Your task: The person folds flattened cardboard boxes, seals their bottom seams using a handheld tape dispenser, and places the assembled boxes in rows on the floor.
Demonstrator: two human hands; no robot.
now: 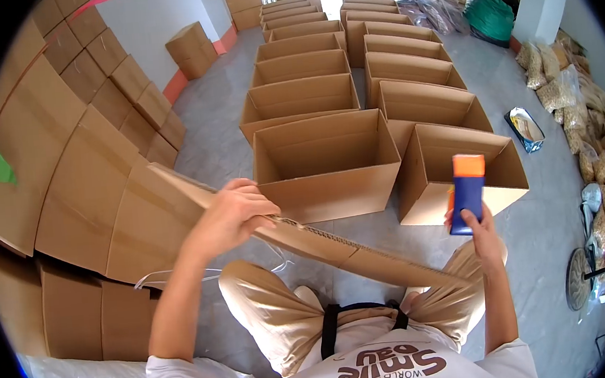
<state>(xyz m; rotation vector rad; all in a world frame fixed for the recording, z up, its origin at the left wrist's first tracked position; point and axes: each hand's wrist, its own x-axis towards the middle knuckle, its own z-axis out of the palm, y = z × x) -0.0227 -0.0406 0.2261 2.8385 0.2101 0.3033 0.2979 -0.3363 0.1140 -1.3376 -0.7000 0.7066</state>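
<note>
My left hand (234, 211) is closed over the top edge of a flat, folded cardboard box (351, 257), which slants across in front of my knees. Its corrugated edge faces up, and its left end reaches toward the leaning cartons. In my right hand (485, 234) is a blue block-shaped tool with an orange end (469, 192), held upright with my thumb across it. I cannot make out its exact kind. Just beyond that tool stands an open cardboard box (424, 185), apart from my hand. Another open box (332, 193) stands beyond the folded one.
Two rows of open boxes (299, 67) run away across the grey floor. Flattened cartons (77, 201) lean at left, near stacked boxes (139, 88). A small blue tray (525, 130) lies at right, before filled bags (560, 91) and a wheel (578, 278). A white strap (213, 274) trails nearby.
</note>
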